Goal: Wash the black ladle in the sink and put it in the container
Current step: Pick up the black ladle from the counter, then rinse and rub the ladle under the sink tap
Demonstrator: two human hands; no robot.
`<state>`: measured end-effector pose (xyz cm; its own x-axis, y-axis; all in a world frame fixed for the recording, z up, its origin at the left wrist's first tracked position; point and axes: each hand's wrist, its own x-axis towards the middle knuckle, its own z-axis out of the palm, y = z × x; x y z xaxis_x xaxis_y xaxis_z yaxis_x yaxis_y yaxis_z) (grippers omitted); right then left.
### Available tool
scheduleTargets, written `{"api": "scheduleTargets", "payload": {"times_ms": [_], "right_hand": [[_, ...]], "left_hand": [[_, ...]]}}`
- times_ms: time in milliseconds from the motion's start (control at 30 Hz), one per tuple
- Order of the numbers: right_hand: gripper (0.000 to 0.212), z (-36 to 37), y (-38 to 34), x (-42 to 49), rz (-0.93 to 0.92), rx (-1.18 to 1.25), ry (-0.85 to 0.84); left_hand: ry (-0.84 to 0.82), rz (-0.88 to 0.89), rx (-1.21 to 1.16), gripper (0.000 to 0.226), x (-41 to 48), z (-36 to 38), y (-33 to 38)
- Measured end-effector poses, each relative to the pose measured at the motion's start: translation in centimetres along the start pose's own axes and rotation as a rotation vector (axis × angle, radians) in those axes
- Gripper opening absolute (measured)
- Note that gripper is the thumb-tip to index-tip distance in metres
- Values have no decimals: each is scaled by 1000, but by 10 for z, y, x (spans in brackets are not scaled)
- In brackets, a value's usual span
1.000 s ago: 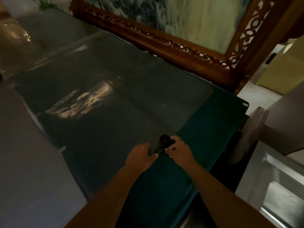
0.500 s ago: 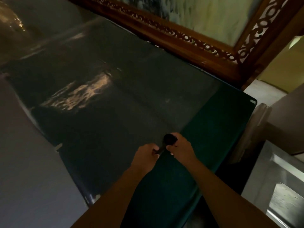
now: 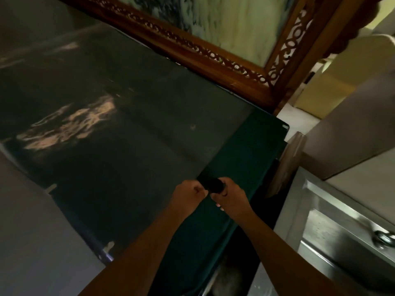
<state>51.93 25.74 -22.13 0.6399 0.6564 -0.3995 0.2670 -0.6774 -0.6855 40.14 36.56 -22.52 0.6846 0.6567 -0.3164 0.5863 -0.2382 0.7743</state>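
A: Both hands are closed on the black ladle — left hand fisted round the handle end, right hand by the bowl — above the dark table.

B: And the sink?

A: Off to the right, apart from the ladle. In this dim light the ladle could clip the table's edge on the way over — or slip from the hands.

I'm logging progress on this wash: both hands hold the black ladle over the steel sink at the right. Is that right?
Not quite. In the head view both hands, left hand and right hand, do hold the black ladle, but over the green-covered table, not the steel sink. The sink is off to the right, apart from the hands.
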Motion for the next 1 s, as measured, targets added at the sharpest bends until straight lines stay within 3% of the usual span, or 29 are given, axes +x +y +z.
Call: {"api": "scheduleTargets", "payload": {"times_ms": [400,667,800,933,1000], "right_hand": [[45,-83,104,-109,150,58,173],[51,-157,218,-158,182,86,228],[40,-196,277,-169,164,114,247],[15,-238,328,-178,166,298,258],[21,-263,353,-176,193,363,274]], "left_hand": [[-349,64,-50,20,-73,111,83],[-449,62,-50,12,-110,222,144],[-500,47,-77,12,-118,277,169],[-536,11,-57,7,-120,326,189],[-560,-12,-54,11,-120,351,199]]}}
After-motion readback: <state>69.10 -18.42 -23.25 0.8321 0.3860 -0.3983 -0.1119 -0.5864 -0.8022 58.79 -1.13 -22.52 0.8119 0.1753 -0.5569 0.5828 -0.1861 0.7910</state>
